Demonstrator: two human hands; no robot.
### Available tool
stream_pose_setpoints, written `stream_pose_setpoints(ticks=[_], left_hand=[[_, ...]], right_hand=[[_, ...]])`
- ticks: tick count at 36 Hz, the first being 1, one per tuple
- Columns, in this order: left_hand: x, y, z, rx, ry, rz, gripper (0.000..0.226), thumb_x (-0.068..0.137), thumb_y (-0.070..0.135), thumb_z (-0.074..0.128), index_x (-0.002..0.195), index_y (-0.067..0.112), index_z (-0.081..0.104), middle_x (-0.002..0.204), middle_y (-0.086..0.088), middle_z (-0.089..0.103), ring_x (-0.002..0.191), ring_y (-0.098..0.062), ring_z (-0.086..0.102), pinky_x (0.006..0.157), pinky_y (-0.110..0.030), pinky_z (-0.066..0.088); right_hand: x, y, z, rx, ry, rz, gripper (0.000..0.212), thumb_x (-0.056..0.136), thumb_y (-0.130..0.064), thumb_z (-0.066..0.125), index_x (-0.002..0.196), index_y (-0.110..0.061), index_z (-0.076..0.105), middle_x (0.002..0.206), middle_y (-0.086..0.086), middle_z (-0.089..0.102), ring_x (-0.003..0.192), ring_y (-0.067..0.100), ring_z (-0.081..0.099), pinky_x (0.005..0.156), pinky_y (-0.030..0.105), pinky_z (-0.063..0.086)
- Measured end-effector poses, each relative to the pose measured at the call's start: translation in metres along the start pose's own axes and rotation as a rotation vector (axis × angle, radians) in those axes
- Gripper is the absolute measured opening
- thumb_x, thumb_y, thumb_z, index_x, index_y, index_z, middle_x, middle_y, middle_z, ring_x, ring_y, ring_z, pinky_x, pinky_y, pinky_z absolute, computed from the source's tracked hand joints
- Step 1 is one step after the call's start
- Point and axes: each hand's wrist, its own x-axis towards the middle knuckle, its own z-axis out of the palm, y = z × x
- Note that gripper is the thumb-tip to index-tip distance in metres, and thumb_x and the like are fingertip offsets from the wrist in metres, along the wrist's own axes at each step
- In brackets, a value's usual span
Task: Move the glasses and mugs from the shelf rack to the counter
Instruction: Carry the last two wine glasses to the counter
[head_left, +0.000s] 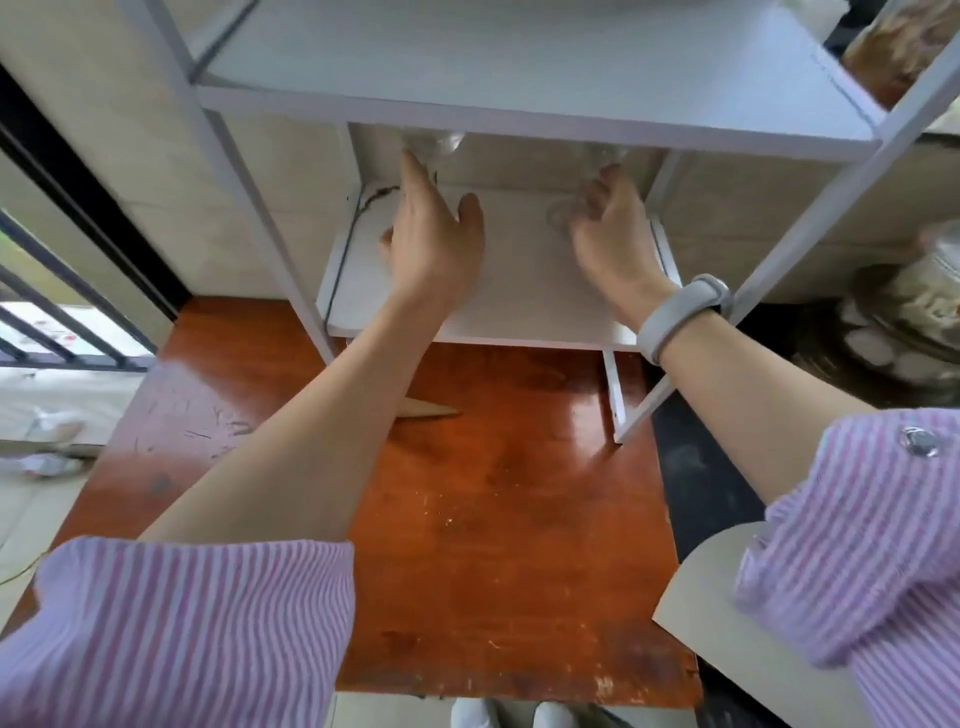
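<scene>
A white shelf rack (519, 111) stands on a red-brown wooden counter (493, 493). Both my arms reach into its lower shelf (519, 296). My left hand (431, 234) wraps a clear glass (434, 143); the fingers run up its left side and the thumb lies on its right. My right hand (608, 223) curls around a second clear glass (561, 213) near the shelf's right rear. The upper board hides both glass rims in part, and motion blur softens their outlines.
Glass jars (924, 306) stand to the right of the rack, and another container (904, 47) sits at the top right. A grey cardboard sheet (727, 623) overhangs the counter's right edge. A pointed wooden piece (431, 410) lies on the counter. Window bars (52, 312) are on the left.
</scene>
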Motion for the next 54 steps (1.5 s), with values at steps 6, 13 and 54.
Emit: stream_pose_setpoints(ticks=[6, 13, 54], left_hand=[[-0.001, 0.004, 0.003, -0.01, 0.083, -0.01, 0.038, 0.095, 0.028, 0.045, 0.122, 0.002, 0.041, 0.117, -0.014, 0.057, 0.108, -0.029, 0.053, 0.1, -0.047, 0.038], [-0.043, 0.005, -0.001, -0.154, 0.073, 0.095, 0.015, 0.096, 0.024, 0.044, 0.094, 0.009, 0.046, 0.075, -0.002, 0.049, 0.065, -0.016, 0.043, 0.059, -0.026, 0.035], [-0.621, 0.373, 0.33, -0.372, -1.054, 0.653, 0.024, 0.089, 0.029, 0.056, 0.068, 0.022, 0.045, 0.056, 0.009, 0.051, 0.052, 0.001, 0.05, 0.051, -0.011, 0.038]], right_hand=[[-0.004, -0.006, -0.011, -0.054, 0.06, -0.042, 0.024, 0.091, -0.013, 0.046, 0.113, -0.002, 0.051, 0.089, 0.001, 0.055, 0.06, -0.003, 0.048, 0.045, -0.001, 0.034], [-0.038, -0.005, -0.008, 0.064, 0.024, -0.039, 0.01, 0.09, -0.021, 0.053, 0.085, -0.013, 0.054, 0.075, 0.005, 0.056, 0.071, 0.025, 0.056, 0.067, 0.033, 0.046], [-0.554, 0.13, -0.627, -0.137, 0.937, 0.341, 0.025, 0.089, -0.02, 0.056, 0.068, -0.032, 0.05, 0.057, -0.005, 0.048, 0.049, 0.003, 0.041, 0.051, 0.014, 0.035]])
